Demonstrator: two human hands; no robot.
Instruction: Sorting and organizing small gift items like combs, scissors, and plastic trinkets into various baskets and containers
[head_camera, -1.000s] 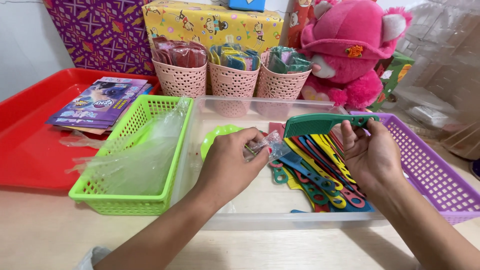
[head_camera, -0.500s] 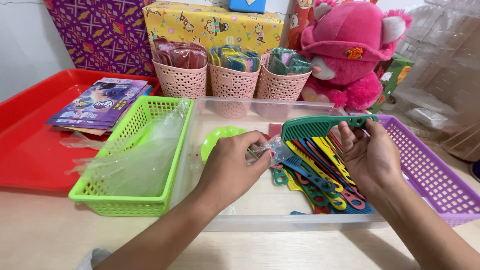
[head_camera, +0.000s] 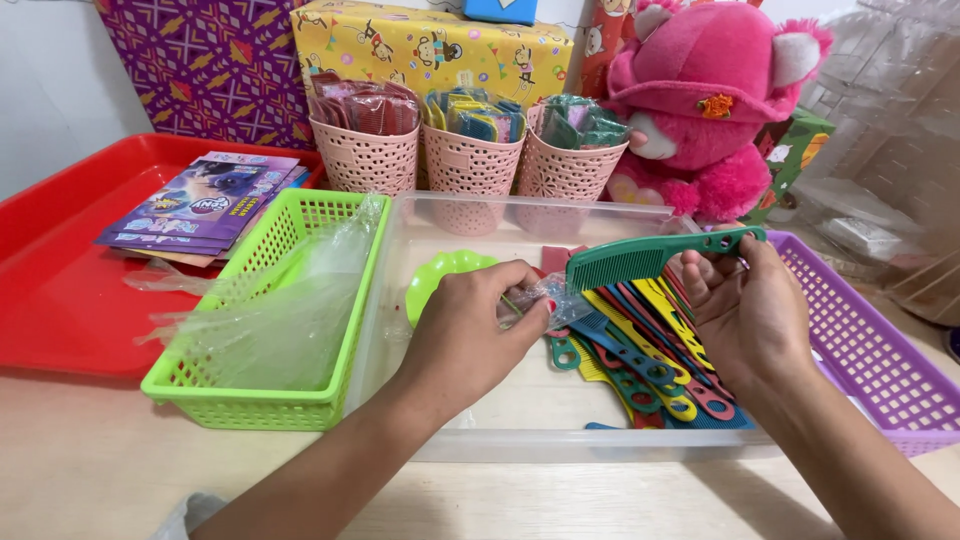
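The right hand (head_camera: 750, 315) pinches a green comb (head_camera: 655, 258) by its handle above the clear bin (head_camera: 480, 215), while the left hand (head_camera: 470, 335) grips the crinkly wrap (head_camera: 545, 296) on its toothed end, and the comb looks light, stiff and easy to hold there.

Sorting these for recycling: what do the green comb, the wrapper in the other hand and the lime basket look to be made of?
Green comb: likely rigid moulded plastic, smooth with a slight sheen and even teeth. Wrapper: thin clear plastic film, crinkled and glinting, pinched by the left hand. Lime basket: probably moulded plastic, glossy lattice walls.
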